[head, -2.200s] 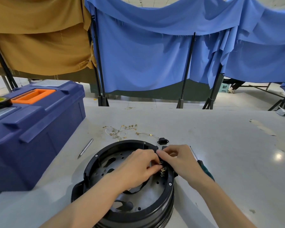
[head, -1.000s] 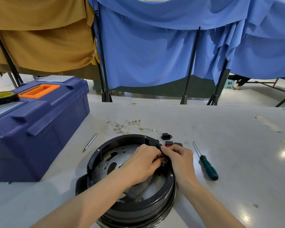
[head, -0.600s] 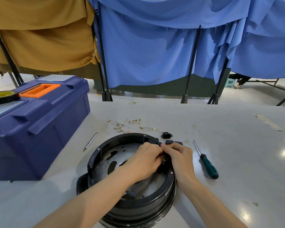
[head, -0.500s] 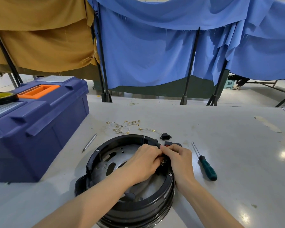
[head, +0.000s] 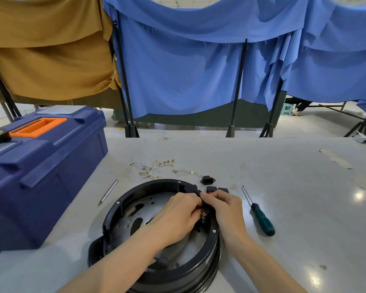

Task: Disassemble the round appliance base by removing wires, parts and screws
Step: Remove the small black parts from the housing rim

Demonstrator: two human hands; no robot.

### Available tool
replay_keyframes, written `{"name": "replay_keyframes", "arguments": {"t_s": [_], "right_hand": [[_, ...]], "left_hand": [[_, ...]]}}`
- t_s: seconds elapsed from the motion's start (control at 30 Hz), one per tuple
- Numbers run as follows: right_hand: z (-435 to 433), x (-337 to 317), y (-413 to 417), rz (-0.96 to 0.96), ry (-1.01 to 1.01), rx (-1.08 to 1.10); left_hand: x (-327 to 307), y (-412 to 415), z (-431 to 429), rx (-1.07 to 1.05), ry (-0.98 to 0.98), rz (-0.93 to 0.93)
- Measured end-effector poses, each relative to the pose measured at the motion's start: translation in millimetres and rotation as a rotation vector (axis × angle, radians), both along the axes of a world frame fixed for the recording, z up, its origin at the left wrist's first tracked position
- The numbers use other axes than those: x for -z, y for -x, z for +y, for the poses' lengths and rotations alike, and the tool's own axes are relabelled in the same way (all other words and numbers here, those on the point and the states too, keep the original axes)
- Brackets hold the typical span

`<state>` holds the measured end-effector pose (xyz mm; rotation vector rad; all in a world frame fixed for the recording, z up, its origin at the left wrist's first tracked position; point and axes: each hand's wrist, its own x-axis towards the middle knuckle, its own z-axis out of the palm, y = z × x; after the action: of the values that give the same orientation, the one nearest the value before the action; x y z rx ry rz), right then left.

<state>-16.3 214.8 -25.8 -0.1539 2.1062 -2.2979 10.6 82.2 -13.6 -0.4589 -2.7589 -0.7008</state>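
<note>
**Head view: hands bunched at the far rim**

The round black plastic appliance base (head: 178,275) sits on the grey table (head: 294,187) before me. My left hand (head: 175,216) and right hand (head: 224,208) curl tight onto a small black brass-terminal part (head: 203,215) at its rim, mostly hidden beneath them.

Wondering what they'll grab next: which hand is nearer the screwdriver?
Right. The right hand sits left of the screwdriver; the left hand is farther left, inside the base.
</note>
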Motion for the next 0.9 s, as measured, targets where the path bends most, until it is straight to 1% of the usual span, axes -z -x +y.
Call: {"name": "replay_keyframes", "arguments": {"t_s": [0.13, 0.17, 0.23, 0.3, 0.37, 0.4, 0.53, 0.63, 0.73, 0.9], "right_hand": [[2, 1, 3, -0.008, -0.03, -0.037], [6, -2, 6, -0.022, -0.031, -0.088], [23, -14, 16, -0.073, -0.071, -0.259], [45, -26, 24, -0.059, -0.195, -0.443], [63, -31, 31, 0.018, -0.333, -0.511], [66, -31, 32, 0.045, -0.37, -0.516], [63, -34, 33, 0.124, -0.479, -0.447], [69, -39, 37, 0.115, -0.513, -0.351], [82, -36, 46, 0.083, -0.438, -0.15], [79, -23, 56, 0.0, -0.309, 0.069]], "left_hand": [[-2, 1, 3, -0.011, 0.034, -0.021], [-2, 1, 3, -0.015, 0.032, -0.014], [-2, -1, 2, -0.023, 0.022, -0.006], [-2, -2, 1, -0.028, 0.005, -0.008], [-3, -1, 2, -0.029, -0.003, -0.016], [-3, -1, 2, -0.027, -0.004, -0.021], [0, 0, 0, -0.029, -0.024, -0.02], [2, 0, -2, -0.039, -0.027, -0.018], [2, 1, -2, -0.036, -0.016, -0.034], [2, 2, -1, -0.029, -0.009, -0.036]]}}
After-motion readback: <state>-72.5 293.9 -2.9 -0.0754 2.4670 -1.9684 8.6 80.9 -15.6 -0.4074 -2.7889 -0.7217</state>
